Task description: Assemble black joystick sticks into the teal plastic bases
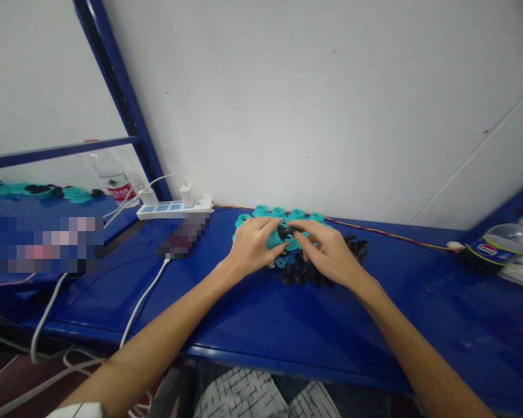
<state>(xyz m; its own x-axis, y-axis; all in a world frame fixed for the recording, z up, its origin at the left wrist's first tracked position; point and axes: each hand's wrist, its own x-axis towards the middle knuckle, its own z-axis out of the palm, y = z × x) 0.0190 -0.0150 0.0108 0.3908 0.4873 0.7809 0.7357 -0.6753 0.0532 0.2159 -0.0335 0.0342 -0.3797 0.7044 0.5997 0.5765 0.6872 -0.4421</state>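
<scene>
Left hand [256,241]: bent fingers and thumb grasp a teal cup [274,237] over the middle of the blue table [253,319], its mouth turned right.
Right hand [326,247]: fingertips pinch a black knob [284,231] at the mouth of that cup; how deep it sits, the fingers hide.
Cup and knob: meeting between the 2 hands, well back from the near edge of the table. Good handling would seem to mean bracing the cup firmly with the left hand, lining the knob up square with the mouth and pressing evenly, since a tilted knob could jam or slip.
Teal cups: 1 in hand, 5 ranged along the far side [261,210]; others, partly behind the hands, cannot be counted.
Black pieces: 1 in hand, about 4 in a near row [302,274], plus a far-right heap [358,247] too jumbled to count.
Blue discs [280,263]: at least 2, just beyond the near row.
Bottles: 2, a clear bottle [113,177] at far left and a cola bottle [488,249] at right.
Power strip [174,207]: 1, at left by the wall, bearing 2 chargers [186,195].
Phone [178,238]: 1, blurred, just nearer than the strip, on 1 white cord [144,295].
</scene>
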